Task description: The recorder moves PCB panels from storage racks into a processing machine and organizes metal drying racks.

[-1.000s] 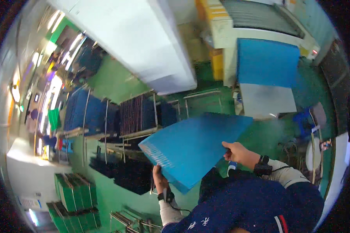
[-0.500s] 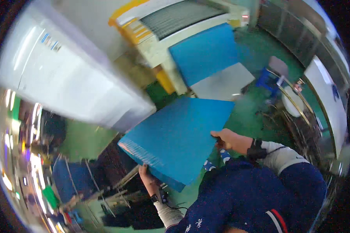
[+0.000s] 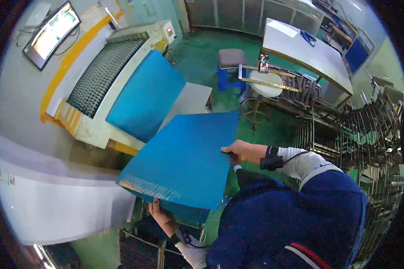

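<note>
1. Held blue sheet (image 3: 184,157): near the roller machine (image 3: 105,76), on its lower right; darker blue layer shows under its lower edge, can't tell if separate.
2. Right hand (image 3: 243,150): clamped on the sheet's right edge, thumb on top.
3. Left hand (image 3: 163,216): clamped on the lower edge, grip partly hidden.
4. Second blue sheet (image 3: 148,96): leans along the machine's right side, grey board (image 3: 186,101) beside it.
5. Frame rack (image 3: 161,255): below the machine in view; dark contents, too dim to tell.
6. Metal racks (image 3: 368,134): well right of the machine; slim bars packed in rows, details unclear.
</note>
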The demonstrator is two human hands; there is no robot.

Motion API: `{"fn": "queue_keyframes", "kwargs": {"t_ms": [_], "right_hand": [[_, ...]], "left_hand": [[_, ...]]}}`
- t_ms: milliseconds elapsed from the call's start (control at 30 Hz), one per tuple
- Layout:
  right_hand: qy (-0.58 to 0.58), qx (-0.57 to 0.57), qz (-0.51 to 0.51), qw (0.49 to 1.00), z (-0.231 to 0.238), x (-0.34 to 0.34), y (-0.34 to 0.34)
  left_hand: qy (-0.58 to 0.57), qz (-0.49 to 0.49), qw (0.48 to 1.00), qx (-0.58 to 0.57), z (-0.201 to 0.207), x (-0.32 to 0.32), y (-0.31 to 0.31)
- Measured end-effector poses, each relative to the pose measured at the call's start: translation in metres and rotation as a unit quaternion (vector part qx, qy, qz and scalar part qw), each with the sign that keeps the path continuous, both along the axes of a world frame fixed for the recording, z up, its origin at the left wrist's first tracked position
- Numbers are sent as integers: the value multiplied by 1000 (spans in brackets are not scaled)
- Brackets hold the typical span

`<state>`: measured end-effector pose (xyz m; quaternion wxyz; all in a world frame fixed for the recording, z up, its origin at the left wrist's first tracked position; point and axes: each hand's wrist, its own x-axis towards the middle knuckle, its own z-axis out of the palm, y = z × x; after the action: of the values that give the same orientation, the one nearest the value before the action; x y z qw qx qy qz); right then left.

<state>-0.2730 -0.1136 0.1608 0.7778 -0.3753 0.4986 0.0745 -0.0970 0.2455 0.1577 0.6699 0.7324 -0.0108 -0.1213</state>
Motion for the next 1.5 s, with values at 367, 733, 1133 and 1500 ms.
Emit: {"fn": "queue_keyframes", "kwargs": {"t_ms": [367, 733, 1133, 1500], "right_hand": [[-51, -86, -76, 992, -10, 50, -134], [-122, 19, -188, 974, 12, 85, -252], [-344, -64, -160, 923, 120, 123, -243], [-347, -106, -75, 929, 137, 324, -237]], "left_hand": [[111, 41, 992, -43, 26, 28, -98], [64, 74, 995, -10, -17, 31, -129], [174, 171, 950, -196, 56, 46, -127], [63, 278, 948, -144, 91, 24, -100]]}}
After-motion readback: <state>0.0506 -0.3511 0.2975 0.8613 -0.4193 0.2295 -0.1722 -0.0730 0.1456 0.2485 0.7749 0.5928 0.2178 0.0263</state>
